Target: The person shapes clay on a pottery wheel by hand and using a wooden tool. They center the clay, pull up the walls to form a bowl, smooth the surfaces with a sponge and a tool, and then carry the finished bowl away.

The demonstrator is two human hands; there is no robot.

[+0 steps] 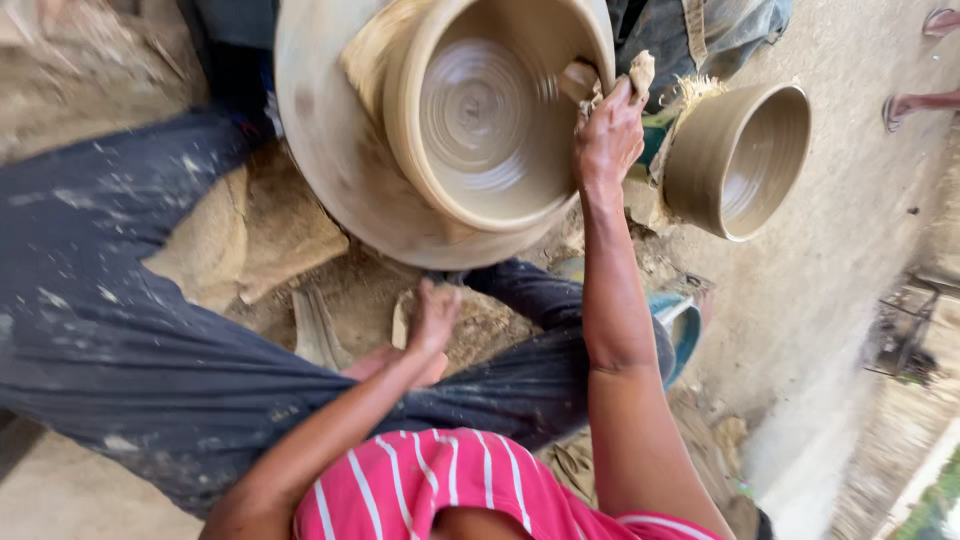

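Head view: the right hand point(608, 135) pinches a wet clay-soaked rag point(640, 72) against the rim of the spinning clay pot point(480, 110) on the potter's wheel point(330, 150). The left hand point(432, 318) hangs loose, fingers apart, empty, below the wheel. Uneven pressure could warp the soft rim.
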